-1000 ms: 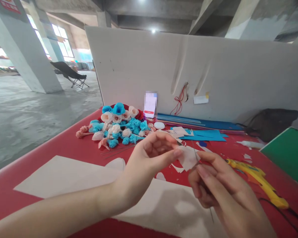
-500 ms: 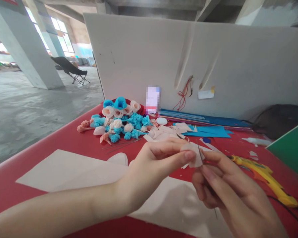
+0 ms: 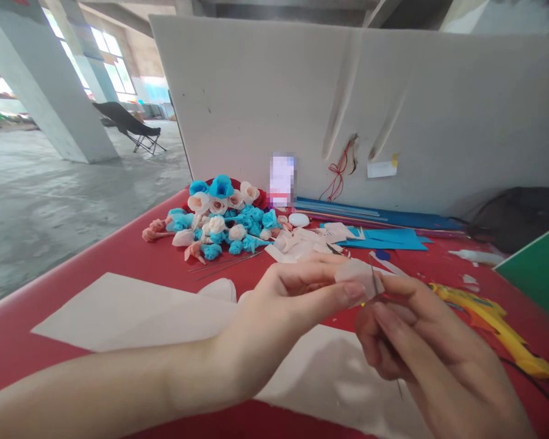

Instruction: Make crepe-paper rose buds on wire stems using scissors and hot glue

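Note:
Between the thumb and fingers of my left hand [image 3: 274, 317] is a small pale pink paper petal [image 3: 357, 274], pinched above the table. My right hand [image 3: 432, 344] is closed around a thin dark wire [image 3: 373, 272]. The wire's upper end lies across the right part of the petal, and its lower end sticks out below my right palm. Right fingertips touch the petal's right edge from behind. Below both hands lies a pale paper sheet [image 3: 329, 378]; another pale sheet [image 3: 105, 314] is at the left, beside cut rounded petals [image 3: 219, 289].
Blue, white and pink paper flowers [image 3: 217, 224] are heaped at the back left of the red table [image 3: 165, 414]. A yellow glue gun [image 3: 507, 329] with a cord lies right. Paper scraps [image 3: 302, 244], blue paper [image 3: 384, 238] and a white panel [image 3: 256, 91] stand behind.
The petal has turned slightly and shifted a little right in my fingers, the wire still across it. Both hands keep their grip, and the view has tilted slightly.

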The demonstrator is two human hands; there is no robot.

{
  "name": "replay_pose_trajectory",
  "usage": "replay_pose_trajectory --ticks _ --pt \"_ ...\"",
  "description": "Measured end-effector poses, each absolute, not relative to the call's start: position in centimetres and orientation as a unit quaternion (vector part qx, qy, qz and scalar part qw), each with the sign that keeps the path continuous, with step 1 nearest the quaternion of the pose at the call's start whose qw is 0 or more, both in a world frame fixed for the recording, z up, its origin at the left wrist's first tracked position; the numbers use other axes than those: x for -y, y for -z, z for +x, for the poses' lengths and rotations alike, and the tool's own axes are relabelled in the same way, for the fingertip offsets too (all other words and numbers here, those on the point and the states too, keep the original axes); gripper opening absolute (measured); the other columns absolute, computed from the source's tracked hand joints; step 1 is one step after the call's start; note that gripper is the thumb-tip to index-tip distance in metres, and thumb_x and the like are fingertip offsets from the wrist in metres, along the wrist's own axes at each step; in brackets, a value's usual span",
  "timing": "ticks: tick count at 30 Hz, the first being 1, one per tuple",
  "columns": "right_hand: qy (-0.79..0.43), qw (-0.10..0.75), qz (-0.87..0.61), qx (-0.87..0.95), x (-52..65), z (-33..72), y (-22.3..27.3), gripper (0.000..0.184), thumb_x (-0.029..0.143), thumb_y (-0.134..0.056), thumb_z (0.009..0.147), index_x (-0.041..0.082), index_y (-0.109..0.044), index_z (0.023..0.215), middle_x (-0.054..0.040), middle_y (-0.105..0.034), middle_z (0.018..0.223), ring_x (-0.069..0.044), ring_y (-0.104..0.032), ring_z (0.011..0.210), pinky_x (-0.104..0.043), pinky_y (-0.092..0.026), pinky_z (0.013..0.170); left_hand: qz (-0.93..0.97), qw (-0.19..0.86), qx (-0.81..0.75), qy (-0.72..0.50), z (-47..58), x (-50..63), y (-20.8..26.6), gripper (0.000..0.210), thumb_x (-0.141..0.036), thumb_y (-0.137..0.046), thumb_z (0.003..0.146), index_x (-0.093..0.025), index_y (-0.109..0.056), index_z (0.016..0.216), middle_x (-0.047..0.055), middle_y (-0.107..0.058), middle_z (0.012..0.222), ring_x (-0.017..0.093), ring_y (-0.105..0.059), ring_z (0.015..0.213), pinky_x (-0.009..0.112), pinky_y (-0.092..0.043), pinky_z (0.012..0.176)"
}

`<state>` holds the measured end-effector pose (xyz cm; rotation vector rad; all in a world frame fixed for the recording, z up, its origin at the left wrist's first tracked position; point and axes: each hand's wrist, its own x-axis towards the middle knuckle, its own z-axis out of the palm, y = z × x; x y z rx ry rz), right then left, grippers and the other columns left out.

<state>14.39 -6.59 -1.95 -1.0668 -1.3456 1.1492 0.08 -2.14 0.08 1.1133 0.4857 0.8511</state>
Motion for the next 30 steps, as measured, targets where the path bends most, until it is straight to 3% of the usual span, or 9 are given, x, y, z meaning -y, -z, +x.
replay_pose_trajectory --ticks 4,10,15,22,27,30 --pt "-0.472 0.516 -0.455 0.551 6.6 14.3 2.1 0.019 0.042 -0.045 0.087 0.026 -0.051 0.096 0.0026 -0.041 0.055 -0.008 -0.032 0.044 -0.019 -0.025 0.038 0.492 0.741 -0.232 -0.393 0.1 2.3 0.2 0.018 -0.021 -0.056 0.078 -0.016 -0.062 0.062 0.000 -0.059 0.070 0.014 -0.054 0.087 0.024 -0.040 0.080" --pt "-0.466 0.502 -0.453 0.571 6.8 14.7 2.3 0.015 0.038 -0.043 0.088 0.027 -0.048 0.097 0.0023 -0.044 0.057 -0.009 -0.034 0.044 -0.018 -0.028 0.037 0.450 0.764 -0.232 -0.400 0.5 2.3 0.3 0.012 -0.018 -0.056 0.076 -0.016 -0.065 0.067 0.002 -0.061 0.070 0.021 -0.049 0.107 0.030 -0.036 0.091" --pt "-0.466 0.508 -0.449 0.569 6.8 14.7 2.4 0.015 0.038 -0.043 0.088 0.024 -0.047 0.084 0.0020 -0.043 0.056 -0.008 -0.033 0.044 -0.018 -0.029 0.038 0.457 0.773 -0.212 -0.384 0.8 2.3 0.5 0.014 -0.019 -0.052 0.078 -0.016 -0.063 0.070 0.004 -0.061 0.066 0.024 -0.048 0.108 0.034 -0.036 0.092" --pt "-0.474 0.517 -0.438 0.563 6.5 14.4 2.3 0.013 0.035 -0.042 0.089 0.024 -0.048 0.086 0.0022 -0.042 0.057 -0.008 -0.032 0.044 -0.018 -0.027 0.038 0.465 0.794 -0.177 -0.350 0.8 2.5 0.9 0.023 -0.023 -0.044 0.083 -0.013 -0.060 0.069 0.004 -0.057 0.066 0.017 -0.057 0.069 0.031 -0.044 0.072" --pt "-0.472 0.524 -0.447 0.551 6.6 14.4 2.5 0.012 0.036 -0.043 0.089 0.025 -0.048 0.091 0.0022 -0.044 0.056 -0.008 -0.033 0.045 -0.018 -0.029 0.039 0.447 0.802 -0.168 -0.359 0.9 2.5 1.2 0.026 -0.020 -0.044 0.084 -0.012 -0.061 0.066 0.004 -0.059 0.064 0.018 -0.057 0.091 0.029 -0.036 0.093" --pt "-0.472 0.523 -0.445 0.552 6.5 14.4 2.7 0.014 0.036 -0.043 0.089 0.026 -0.048 0.097 0.0019 -0.045 0.057 -0.009 -0.036 0.046 -0.018 -0.032 0.040 0.445 0.804 -0.159 -0.362 1.0 2.4 1.4 0.027 -0.020 -0.043 0.084 -0.013 -0.062 0.065 0.004 -0.060 0.064 0.018 -0.056 0.095 0.030 -0.034 0.096"
